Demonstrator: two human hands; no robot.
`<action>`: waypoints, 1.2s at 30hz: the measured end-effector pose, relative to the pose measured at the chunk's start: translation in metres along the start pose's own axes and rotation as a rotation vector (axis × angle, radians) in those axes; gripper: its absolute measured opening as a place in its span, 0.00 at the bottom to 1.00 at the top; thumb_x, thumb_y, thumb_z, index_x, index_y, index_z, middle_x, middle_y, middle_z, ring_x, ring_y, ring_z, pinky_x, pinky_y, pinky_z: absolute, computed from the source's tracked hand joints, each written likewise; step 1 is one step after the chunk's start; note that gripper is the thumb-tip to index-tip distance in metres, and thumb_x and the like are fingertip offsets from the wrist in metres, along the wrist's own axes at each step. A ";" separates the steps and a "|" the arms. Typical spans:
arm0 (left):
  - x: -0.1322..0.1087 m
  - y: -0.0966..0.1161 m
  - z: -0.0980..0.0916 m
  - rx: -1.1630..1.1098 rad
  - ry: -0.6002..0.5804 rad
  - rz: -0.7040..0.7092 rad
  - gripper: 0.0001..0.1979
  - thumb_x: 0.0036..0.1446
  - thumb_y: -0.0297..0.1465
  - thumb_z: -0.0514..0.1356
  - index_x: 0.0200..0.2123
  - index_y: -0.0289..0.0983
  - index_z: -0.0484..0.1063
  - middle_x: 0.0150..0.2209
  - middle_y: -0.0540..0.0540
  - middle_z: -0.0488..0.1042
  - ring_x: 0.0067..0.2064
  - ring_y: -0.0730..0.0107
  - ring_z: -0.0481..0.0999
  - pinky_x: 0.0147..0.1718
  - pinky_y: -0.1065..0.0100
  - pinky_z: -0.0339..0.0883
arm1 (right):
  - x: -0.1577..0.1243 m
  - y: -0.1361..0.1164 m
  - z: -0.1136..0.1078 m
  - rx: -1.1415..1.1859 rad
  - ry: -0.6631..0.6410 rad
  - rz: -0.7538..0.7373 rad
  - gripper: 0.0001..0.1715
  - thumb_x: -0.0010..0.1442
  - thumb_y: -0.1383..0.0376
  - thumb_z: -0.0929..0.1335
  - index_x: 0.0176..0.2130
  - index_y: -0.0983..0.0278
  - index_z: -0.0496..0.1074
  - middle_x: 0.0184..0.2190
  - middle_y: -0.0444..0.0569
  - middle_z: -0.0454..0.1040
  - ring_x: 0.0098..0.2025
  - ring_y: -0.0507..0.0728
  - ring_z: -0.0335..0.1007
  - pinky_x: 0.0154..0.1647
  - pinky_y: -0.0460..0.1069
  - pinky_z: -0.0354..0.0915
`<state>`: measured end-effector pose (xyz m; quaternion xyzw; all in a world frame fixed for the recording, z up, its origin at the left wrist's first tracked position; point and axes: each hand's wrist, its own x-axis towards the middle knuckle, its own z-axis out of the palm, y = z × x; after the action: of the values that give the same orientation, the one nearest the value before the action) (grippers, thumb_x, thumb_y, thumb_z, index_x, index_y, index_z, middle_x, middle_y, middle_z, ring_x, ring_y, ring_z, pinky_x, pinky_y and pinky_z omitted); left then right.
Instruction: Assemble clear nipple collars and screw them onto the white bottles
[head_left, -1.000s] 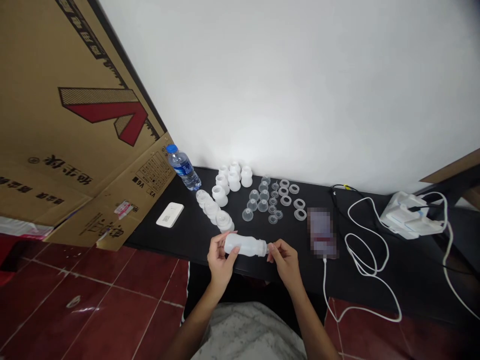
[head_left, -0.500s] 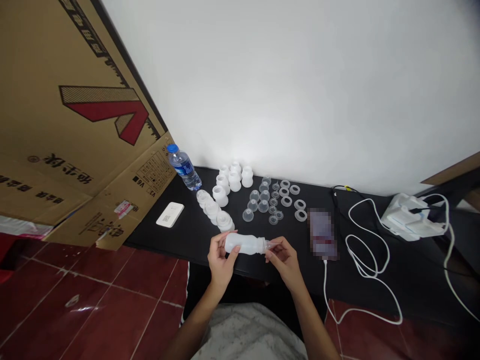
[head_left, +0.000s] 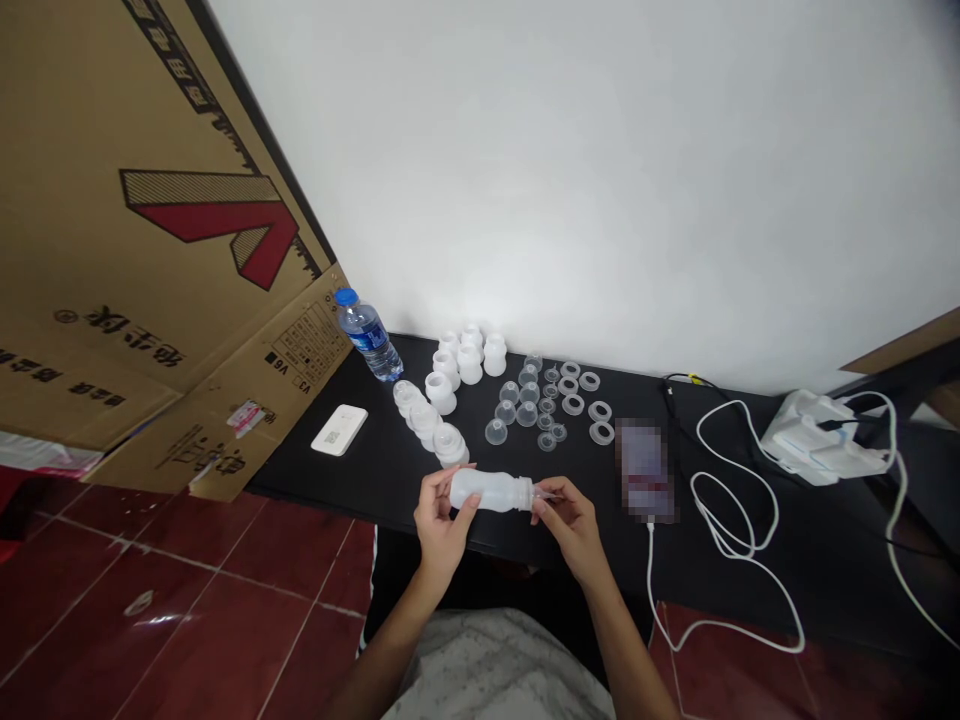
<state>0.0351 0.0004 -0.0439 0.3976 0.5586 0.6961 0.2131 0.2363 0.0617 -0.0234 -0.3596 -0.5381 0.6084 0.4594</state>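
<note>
Here, at lower centre, the left hand [head_left: 441, 520], grip closed, holds a white bottle [head_left: 491, 491]; the right hand [head_left: 574, 522] pinches a small clear piece [head_left: 546, 494] at its mouth.

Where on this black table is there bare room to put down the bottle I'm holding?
Bare patch at the front left, between the white device and the row of white bottles. Another on the right, past the white cable loops, in front of the power adapter. Crowded: the middle, with clear cups and rings.
</note>
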 end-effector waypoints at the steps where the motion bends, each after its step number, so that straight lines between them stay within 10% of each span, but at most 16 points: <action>1: 0.000 0.000 0.000 -0.002 -0.006 0.008 0.21 0.63 0.41 0.73 0.52 0.37 0.75 0.51 0.34 0.85 0.51 0.51 0.88 0.47 0.55 0.84 | 0.000 -0.001 0.000 -0.004 0.001 -0.002 0.16 0.66 0.51 0.77 0.41 0.60 0.78 0.34 0.46 0.77 0.30 0.54 0.73 0.34 0.50 0.74; 8: -0.003 -0.004 0.001 -0.003 -0.039 0.021 0.22 0.61 0.40 0.74 0.52 0.38 0.74 0.51 0.34 0.85 0.51 0.51 0.88 0.49 0.54 0.84 | -0.001 -0.009 0.004 0.017 0.033 -0.035 0.22 0.68 0.49 0.75 0.55 0.57 0.77 0.53 0.55 0.81 0.40 0.60 0.80 0.41 0.55 0.80; 18: -0.007 -0.006 -0.002 0.023 -0.098 0.036 0.22 0.63 0.39 0.73 0.54 0.37 0.72 0.54 0.32 0.84 0.54 0.51 0.87 0.49 0.56 0.84 | -0.003 0.006 0.004 -0.029 -0.019 0.063 0.22 0.71 0.47 0.73 0.35 0.61 0.76 0.22 0.45 0.77 0.21 0.55 0.74 0.24 0.48 0.72; 24: -0.008 -0.007 -0.002 0.043 -0.119 0.029 0.21 0.64 0.38 0.72 0.55 0.38 0.71 0.54 0.32 0.84 0.55 0.50 0.86 0.48 0.55 0.84 | -0.004 0.003 0.005 0.021 0.010 -0.035 0.33 0.59 0.53 0.82 0.59 0.56 0.76 0.56 0.56 0.80 0.46 0.61 0.80 0.38 0.53 0.82; 30: -0.008 -0.001 -0.002 0.029 -0.263 0.162 0.24 0.62 0.32 0.74 0.55 0.41 0.68 0.59 0.32 0.80 0.57 0.48 0.85 0.49 0.52 0.84 | 0.001 0.006 -0.001 0.019 0.030 0.093 0.20 0.66 0.47 0.76 0.41 0.61 0.80 0.28 0.46 0.79 0.24 0.56 0.76 0.26 0.50 0.76; 36: -0.002 0.009 -0.007 0.240 -0.475 0.304 0.27 0.65 0.33 0.70 0.64 0.42 0.70 0.63 0.31 0.77 0.63 0.45 0.79 0.60 0.44 0.77 | 0.002 0.006 0.001 0.029 0.054 0.117 0.22 0.62 0.46 0.78 0.39 0.61 0.80 0.26 0.45 0.78 0.24 0.56 0.75 0.24 0.49 0.75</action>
<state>0.0326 -0.0081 -0.0360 0.6507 0.5053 0.5366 0.1826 0.2338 0.0638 -0.0289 -0.4000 -0.4947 0.6320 0.4425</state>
